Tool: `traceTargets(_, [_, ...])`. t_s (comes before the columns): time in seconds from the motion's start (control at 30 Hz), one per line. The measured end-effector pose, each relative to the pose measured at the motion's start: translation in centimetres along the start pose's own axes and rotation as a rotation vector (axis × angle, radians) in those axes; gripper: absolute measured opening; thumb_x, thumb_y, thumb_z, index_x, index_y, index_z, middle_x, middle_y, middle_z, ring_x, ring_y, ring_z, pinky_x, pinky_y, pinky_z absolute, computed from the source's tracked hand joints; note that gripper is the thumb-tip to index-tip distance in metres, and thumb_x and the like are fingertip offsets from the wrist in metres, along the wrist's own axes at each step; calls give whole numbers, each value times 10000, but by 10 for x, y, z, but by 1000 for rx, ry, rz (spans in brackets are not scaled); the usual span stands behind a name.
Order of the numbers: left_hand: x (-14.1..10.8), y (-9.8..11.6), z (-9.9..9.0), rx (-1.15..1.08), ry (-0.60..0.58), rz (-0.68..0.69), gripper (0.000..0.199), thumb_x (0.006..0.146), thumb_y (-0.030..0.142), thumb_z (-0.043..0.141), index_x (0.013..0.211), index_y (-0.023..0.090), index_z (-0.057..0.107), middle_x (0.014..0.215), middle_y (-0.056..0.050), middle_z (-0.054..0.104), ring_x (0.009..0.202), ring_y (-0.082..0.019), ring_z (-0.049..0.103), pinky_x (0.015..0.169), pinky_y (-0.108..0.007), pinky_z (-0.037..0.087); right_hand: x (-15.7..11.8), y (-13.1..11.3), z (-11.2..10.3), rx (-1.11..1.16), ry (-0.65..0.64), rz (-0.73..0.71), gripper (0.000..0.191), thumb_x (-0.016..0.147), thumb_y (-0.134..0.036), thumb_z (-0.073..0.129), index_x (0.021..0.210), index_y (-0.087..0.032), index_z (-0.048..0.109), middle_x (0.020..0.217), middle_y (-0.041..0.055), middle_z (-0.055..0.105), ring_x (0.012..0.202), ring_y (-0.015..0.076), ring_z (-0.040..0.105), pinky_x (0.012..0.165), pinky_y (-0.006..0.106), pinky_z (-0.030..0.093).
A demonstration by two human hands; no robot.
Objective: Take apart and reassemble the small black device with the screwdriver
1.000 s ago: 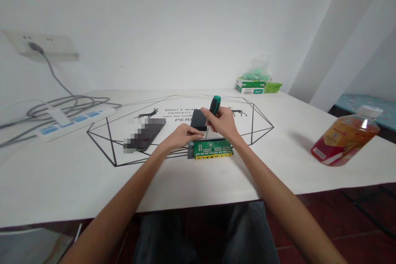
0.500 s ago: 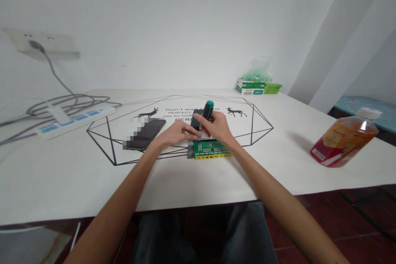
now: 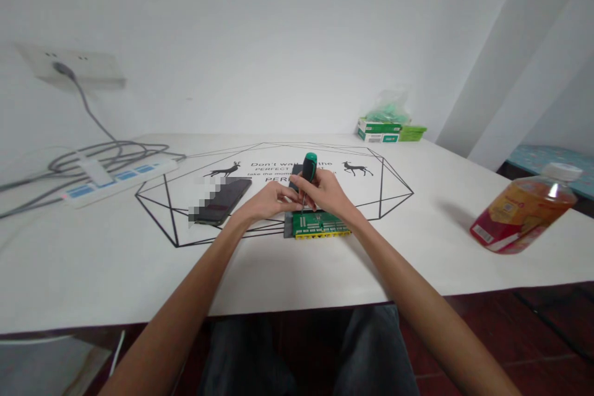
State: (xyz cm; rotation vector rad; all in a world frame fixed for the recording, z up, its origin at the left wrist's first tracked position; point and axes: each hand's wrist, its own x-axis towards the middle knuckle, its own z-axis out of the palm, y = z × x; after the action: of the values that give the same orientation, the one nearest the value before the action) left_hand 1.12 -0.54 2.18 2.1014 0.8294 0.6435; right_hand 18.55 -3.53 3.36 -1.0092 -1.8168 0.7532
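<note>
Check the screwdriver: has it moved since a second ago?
Yes. The screwdriver in the right hand has shifted left along the green circuit board; its tip now meets the board's left end, beside the left hand.

Both forearms reach up from the bottom edge to the frame centre. The right hand (image 3: pixel 327 193) is curled in a grip; the left hand (image 3: pixel 268 201) is half-closed, fingertips meeting the right.

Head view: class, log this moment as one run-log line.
right hand: grips screwdriver, tip down on circuit board | left hand: fingers at screwdriver shaft | phone: left of board
</note>
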Motion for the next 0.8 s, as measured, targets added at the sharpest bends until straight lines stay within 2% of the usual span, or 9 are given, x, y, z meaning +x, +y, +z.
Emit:
traceTargets(0.13, [0,1,1,5,-10,17,175,735,283,679,793,141,764,799,-56,746,780,-185,661,773,-286,504,-1,1,1,51,-44,0,388,858,-558,515,710,-199,499,460,-30,523,400,99,484,441,249,390])
traceTargets(0.3, [-1,3,0,-12,-26,58,158,747,275,670,781,153,764,829,-50,753,871,-192,671,859,-292,496,1,7,5,124,3,-37,293,826,-490,590,819,-217,483,473,-68,500,383,105,494,415,244,387])
traceTargets(0.53, [-1,-1,1,40,80,11,161,706,297,709,759,157,767,794,-49,752,835,-206,674,830,-300,503,2,8,3,146,41,18,317,778,-470,643,719,-212,469,533,-43,533,445,110,542,418,242,410])
traceTargets(0.67, [0,-4,1,64,109,-5,158,674,291,737,759,163,772,797,-50,755,839,-211,673,821,-299,498,2,5,0,212,-11,29,337,758,-452,660,658,-204,456,498,-46,536,425,98,523,416,239,422])
traceTargets(0.8, [0,-5,1,50,120,-17,177,660,294,742,760,150,767,785,-47,752,806,-201,667,790,-288,498,4,4,1,336,-14,32,314,690,-419,712,739,-194,499,495,-51,562,414,110,531,395,241,421])
